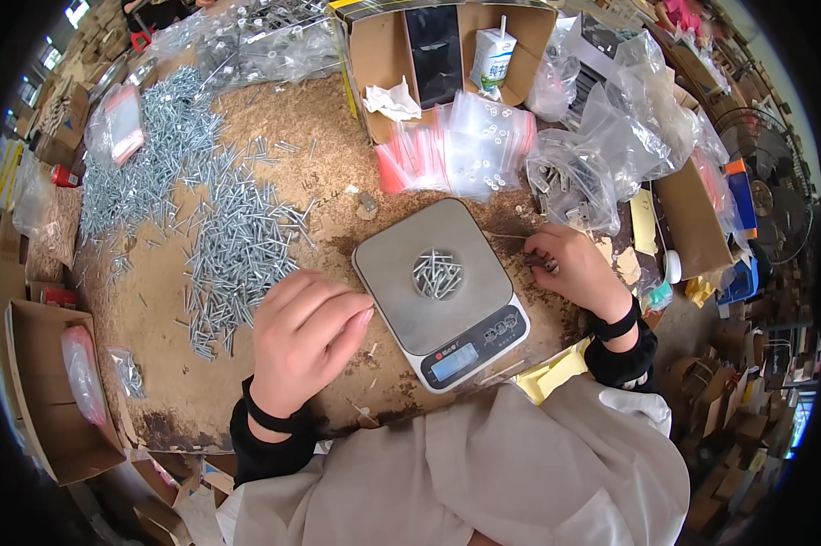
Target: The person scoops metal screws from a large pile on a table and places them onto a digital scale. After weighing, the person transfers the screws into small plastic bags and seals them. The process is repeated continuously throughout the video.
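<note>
In the head view, we see the left hand just beside the left edge of the scale, its fingers bent together and its thumb mostly hidden; we cannot tell whether it pinches anything. The right hand is off the scale's other side, low over the table, with its fingers curled inward. We notice something small and dark at its fingertips, but we cannot tell whether it is gripped or only touched.

Between the hands, we find a small clear cup on the scale's metal plate, with loose screws lying crisscross in it. To the left, we see a pile of screws near the left hand, and a larger heap behind it. Beyond the scale, we see small plastic bags spread before an open cardboard box, which holds a drink carton. Clear bags of metal parts lie beyond the right hand.
</note>
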Demonstrator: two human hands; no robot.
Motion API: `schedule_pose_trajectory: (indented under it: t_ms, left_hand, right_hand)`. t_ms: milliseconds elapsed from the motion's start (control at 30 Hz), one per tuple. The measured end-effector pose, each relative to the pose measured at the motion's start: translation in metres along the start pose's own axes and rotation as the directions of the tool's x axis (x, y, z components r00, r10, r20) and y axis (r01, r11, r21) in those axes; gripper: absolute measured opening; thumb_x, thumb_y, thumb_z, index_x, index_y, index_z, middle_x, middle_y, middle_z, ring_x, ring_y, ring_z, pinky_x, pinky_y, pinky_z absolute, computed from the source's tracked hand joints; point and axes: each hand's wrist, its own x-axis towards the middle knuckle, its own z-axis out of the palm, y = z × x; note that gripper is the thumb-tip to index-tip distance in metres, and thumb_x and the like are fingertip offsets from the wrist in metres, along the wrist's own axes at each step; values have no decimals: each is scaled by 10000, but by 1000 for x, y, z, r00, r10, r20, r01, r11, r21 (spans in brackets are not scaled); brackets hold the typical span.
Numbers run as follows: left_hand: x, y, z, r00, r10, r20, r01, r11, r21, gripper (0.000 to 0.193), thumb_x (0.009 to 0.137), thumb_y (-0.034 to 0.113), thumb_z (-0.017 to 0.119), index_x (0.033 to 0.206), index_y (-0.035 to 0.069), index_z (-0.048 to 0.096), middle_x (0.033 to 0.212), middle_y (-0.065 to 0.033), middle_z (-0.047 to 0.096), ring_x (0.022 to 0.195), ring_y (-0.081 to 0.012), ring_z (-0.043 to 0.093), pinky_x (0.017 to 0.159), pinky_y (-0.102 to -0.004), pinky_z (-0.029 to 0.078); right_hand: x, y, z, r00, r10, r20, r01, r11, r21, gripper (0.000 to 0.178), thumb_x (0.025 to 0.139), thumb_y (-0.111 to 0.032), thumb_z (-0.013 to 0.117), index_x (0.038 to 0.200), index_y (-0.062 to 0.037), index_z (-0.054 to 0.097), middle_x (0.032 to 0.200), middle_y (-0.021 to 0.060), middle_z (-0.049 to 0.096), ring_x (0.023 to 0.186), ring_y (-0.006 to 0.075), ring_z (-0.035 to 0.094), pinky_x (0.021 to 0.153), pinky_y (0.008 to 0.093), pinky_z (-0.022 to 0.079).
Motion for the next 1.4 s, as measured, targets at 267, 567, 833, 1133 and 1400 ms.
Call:
schedule_pose_trajectory:
  t_ms: [267, 567, 833, 1133, 1400]
  left_hand:
    - [-1, -2, -1, 999, 33, -16, -33, 999, 0, 117, 742, -1, 751, 839, 18, 688, 794, -91, 655, 726, -284, 617, 725, -396, 522]
    - [-1, -2, -2, 999, 35, -28, -35, 999, -7, 122, 737, -5, 755, 835, 20, 687, 788, -91, 656, 713, -283, 618, 727, -398, 526]
    - [-2, 0, -3, 999, 30, -21, -30, 1000, 6, 117, 741, 1, 759, 832, 25, 689, 796, -88, 663, 721, -275, 624, 739, -399, 530]
    - [-3, -4, -6, 998, 27, -56, -26, 999, 25, 120, 750, 6, 763, 838, 35, 686, 800, -79, 663, 715, -274, 623, 734, -393, 528]
    - [-2, -3, -5, 998, 42, -52, -41, 999, 23, 121, 757, 3, 758, 845, 38, 684, 802, -76, 661, 722, -275, 624, 711, -387, 519]
  right_hand:
    - [4, 3, 2, 999, -35, -21, 32, 993, -112, 177, 700, -10, 670, 876, 0, 652, 850, 151, 618, 846, 360, 632, 743, 438, 519]
    - [6, 1, -10, 996, -22, -81, 21, 1000, -16, 159, 715, 8, 675, 874, 6, 670, 816, 146, 638, 741, 348, 642, 684, 408, 532]
    - [35, -71, -36, 934, -332, -134, 352, 917, 185, 215, 702, 57, 724, 900, -16, 684, 912, 110, 663, 831, 292, 667, 707, 358, 534]
    - [66, -87, -36, 881, -459, -113, 463, 886, 14, 162, 765, -59, 704, 925, -46, 683, 881, 106, 657, 794, 310, 654, 689, 394, 529]
    - [125, -1, -14, 986, 35, -160, -84, 947, -311, 235, 853, -279, 718, 802, -52, 683, 762, 131, 683, 753, 309, 677, 657, 416, 523]
